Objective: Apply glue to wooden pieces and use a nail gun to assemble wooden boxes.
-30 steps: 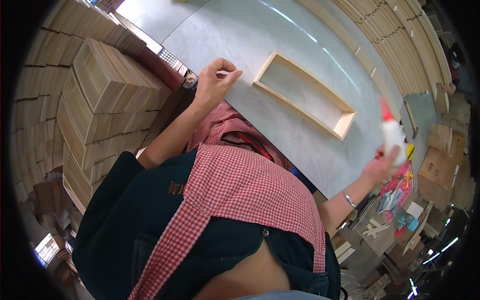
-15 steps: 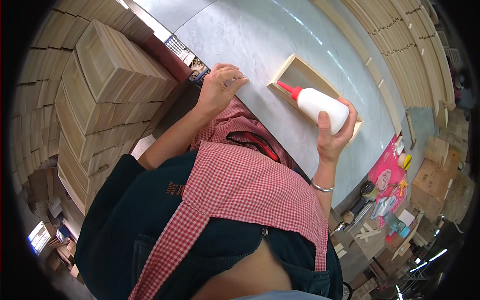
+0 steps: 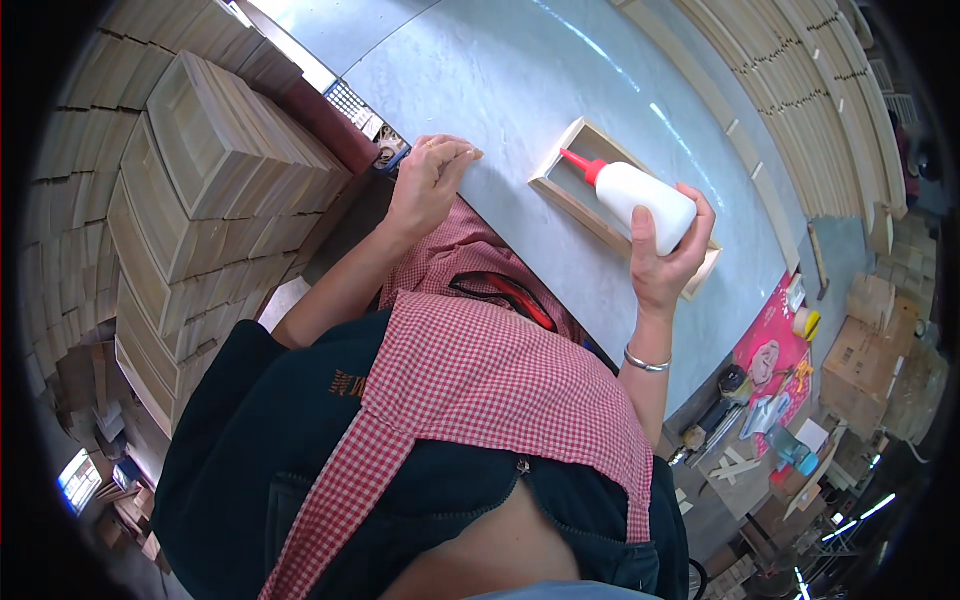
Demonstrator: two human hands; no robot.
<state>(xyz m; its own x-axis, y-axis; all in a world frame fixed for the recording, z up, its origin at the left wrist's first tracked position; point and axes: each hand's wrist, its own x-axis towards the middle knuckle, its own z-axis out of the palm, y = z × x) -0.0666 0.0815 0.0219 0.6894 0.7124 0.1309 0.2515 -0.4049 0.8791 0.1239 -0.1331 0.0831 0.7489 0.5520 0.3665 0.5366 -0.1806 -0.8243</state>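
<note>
Clock refs: 12 = top of the head view.

Right hand (image 3: 668, 268): grip wrapped round the white squeeze bottle (image 3: 648, 205) near its base, thumb on the 7 o'clock side, fingers round the 2 o'clock side. Bottle is tipped over, long axis 10-to-4, red nozzle (image 3: 585, 165) pointing 10, base at 4. It sits across the wooden frame (image 3: 582, 212) in view; can't tell if it touches.

Left hand (image 3: 425, 185): out at 9 from the bottle, near the bench edge. Grip narrow, fingers curled in to the thumb; can't tell if anything is pinched there.

Frame: rectangular, on the bench (image 3: 500, 95), long axis also about 10-to-4, so near parallel with the bottle. Nozzle tip shows against its 10 o'clock end. Bottle and right hand block the view of its middle and part of its 4 o'clock end.

Further out: long wooden strip (image 3: 735, 130) on the bench, 1 to 2 from the bottle; stacked wooden strips (image 3: 800, 110) beyond it. Pink sheet (image 3: 770, 345) at 4 from the right hand, yellow roll (image 3: 806, 322) by its edge, cardboard box (image 3: 862, 370) past that. Blue-capped clear bottle (image 3: 792, 450) lower, toward 5. Plastic basket (image 3: 348, 103) at 10 to 11 from the left hand, stacked wooden frames (image 3: 215, 150) at 9 to 10.
</note>
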